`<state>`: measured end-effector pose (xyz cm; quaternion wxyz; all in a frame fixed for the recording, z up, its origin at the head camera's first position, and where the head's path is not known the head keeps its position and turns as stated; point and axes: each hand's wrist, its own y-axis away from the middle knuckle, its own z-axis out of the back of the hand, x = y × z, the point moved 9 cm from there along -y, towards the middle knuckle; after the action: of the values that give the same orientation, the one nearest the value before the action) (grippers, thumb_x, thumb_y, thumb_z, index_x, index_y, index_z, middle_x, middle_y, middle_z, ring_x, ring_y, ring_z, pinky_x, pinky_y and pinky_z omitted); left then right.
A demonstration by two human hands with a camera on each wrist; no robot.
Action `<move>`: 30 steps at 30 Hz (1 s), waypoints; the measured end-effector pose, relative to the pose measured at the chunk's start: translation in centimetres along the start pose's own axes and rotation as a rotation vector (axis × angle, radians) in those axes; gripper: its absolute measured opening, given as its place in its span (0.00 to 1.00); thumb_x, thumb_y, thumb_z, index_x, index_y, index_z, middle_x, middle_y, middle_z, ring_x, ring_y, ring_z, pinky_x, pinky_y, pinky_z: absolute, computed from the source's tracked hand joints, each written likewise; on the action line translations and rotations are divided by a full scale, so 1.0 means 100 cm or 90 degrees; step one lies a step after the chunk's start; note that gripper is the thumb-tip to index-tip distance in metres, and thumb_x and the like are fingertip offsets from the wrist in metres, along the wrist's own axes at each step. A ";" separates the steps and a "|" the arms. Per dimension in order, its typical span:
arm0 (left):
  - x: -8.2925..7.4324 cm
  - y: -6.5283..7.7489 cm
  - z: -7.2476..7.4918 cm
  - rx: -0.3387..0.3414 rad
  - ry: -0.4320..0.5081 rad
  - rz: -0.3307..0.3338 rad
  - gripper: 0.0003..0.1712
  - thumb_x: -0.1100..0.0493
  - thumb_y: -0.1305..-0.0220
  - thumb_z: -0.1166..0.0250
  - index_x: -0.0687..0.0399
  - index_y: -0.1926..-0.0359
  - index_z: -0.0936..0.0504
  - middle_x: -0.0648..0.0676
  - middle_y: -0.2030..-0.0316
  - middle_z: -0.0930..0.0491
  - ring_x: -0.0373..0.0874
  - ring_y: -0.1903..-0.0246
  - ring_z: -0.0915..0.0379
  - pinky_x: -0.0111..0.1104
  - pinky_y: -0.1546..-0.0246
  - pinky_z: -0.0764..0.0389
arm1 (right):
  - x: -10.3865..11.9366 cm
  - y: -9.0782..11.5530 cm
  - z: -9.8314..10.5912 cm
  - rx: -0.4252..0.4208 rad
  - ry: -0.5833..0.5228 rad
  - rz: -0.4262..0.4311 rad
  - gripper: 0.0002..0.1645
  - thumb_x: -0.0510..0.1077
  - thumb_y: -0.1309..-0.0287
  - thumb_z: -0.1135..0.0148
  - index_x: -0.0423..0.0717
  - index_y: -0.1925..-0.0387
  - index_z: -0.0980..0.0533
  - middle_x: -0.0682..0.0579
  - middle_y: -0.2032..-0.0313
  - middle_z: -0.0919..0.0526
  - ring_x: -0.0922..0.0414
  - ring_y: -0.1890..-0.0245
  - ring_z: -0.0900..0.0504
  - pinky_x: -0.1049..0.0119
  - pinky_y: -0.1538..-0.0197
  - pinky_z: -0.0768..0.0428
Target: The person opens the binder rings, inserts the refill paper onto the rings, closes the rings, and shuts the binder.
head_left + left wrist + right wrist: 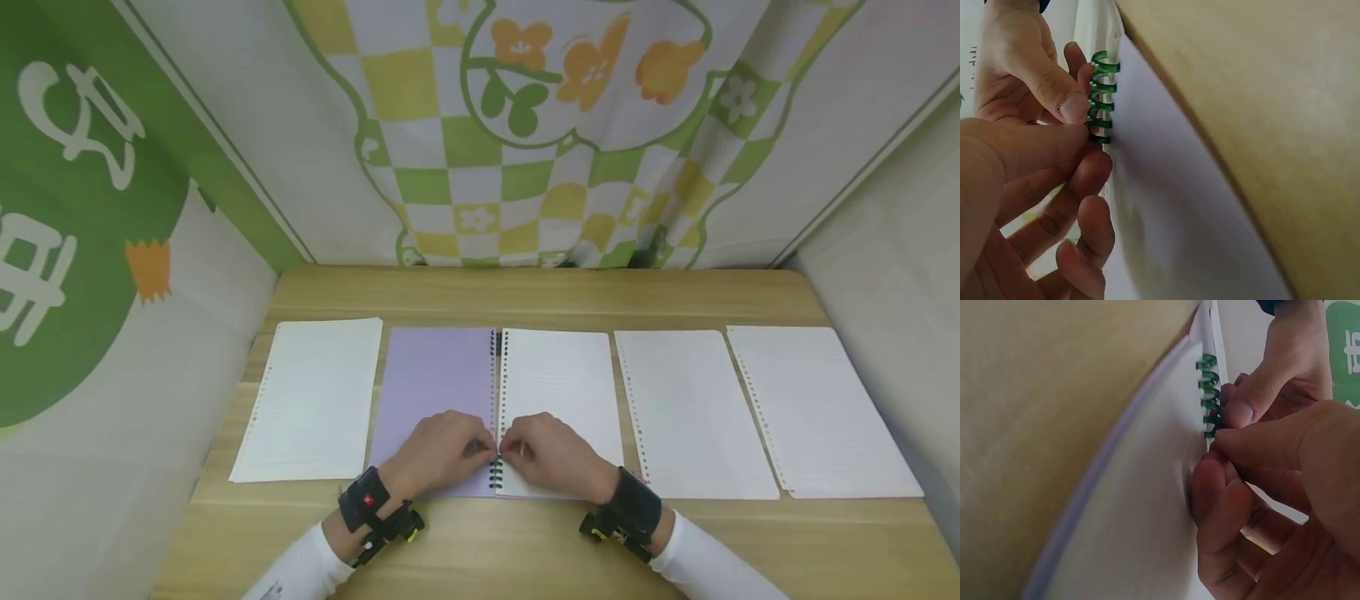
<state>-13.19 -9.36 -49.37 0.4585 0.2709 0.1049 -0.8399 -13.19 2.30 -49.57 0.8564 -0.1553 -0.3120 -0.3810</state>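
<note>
The green ring binding (496,481) of the open notebook (441,367) lies between the hands, its long axis running near to far. Left hand (437,454) and right hand (561,454) meet it from opposite sides, about equally close, both pinching rings toward the near end.

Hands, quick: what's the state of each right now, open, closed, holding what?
Left hand: closed, pinching the green binding rings.
Right hand: closed, pinching the same rings.
</note>
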 end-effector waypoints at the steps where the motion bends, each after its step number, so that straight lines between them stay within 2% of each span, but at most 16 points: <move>1: 0.000 0.001 -0.001 -0.003 -0.002 -0.006 0.04 0.51 0.33 0.25 0.38 0.59 0.06 0.38 0.62 0.10 0.31 0.64 0.19 0.29 0.64 0.21 | 0.001 0.001 -0.001 -0.003 0.003 0.002 0.07 0.36 0.37 0.28 0.49 0.61 0.10 0.57 0.65 0.09 0.68 0.67 0.18 0.73 0.62 0.18; 6: -0.001 0.004 -0.001 -0.017 -0.019 -0.031 0.02 0.51 0.34 0.24 0.36 0.61 0.06 0.37 0.63 0.10 0.29 0.68 0.21 0.27 0.68 0.23 | 0.001 0.002 -0.006 -0.011 0.001 -0.010 0.06 0.37 0.38 0.26 0.51 0.62 0.10 0.60 0.67 0.11 0.70 0.69 0.20 0.74 0.64 0.21; 12: -0.001 0.006 -0.002 0.001 -0.023 -0.041 0.03 0.53 0.35 0.24 0.38 0.61 0.06 0.38 0.64 0.09 0.27 0.70 0.24 0.26 0.69 0.24 | -0.002 0.006 -0.010 -0.012 -0.014 -0.037 0.06 0.38 0.39 0.26 0.54 0.64 0.11 0.63 0.70 0.14 0.70 0.71 0.23 0.74 0.67 0.24; 21: -0.003 0.004 -0.002 -0.009 -0.043 -0.038 0.02 0.54 0.37 0.24 0.38 0.63 0.06 0.39 0.66 0.10 0.29 0.71 0.24 0.27 0.70 0.24 | -0.007 0.007 -0.010 -0.024 -0.020 -0.058 0.06 0.39 0.39 0.24 0.55 0.66 0.12 0.65 0.73 0.16 0.71 0.75 0.27 0.74 0.72 0.27; 30: 0.000 0.006 -0.002 -0.021 -0.036 -0.033 0.02 0.52 0.36 0.23 0.37 0.62 0.06 0.38 0.65 0.09 0.30 0.68 0.20 0.27 0.68 0.22 | -0.009 0.009 -0.007 -0.028 -0.033 -0.050 0.06 0.38 0.39 0.24 0.55 0.65 0.12 0.64 0.71 0.14 0.72 0.75 0.25 0.74 0.72 0.25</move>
<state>-12.61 -9.60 -49.45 0.4441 0.2364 0.1127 -0.8568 -12.66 3.01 -50.73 0.8286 -0.1716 -0.3312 -0.4174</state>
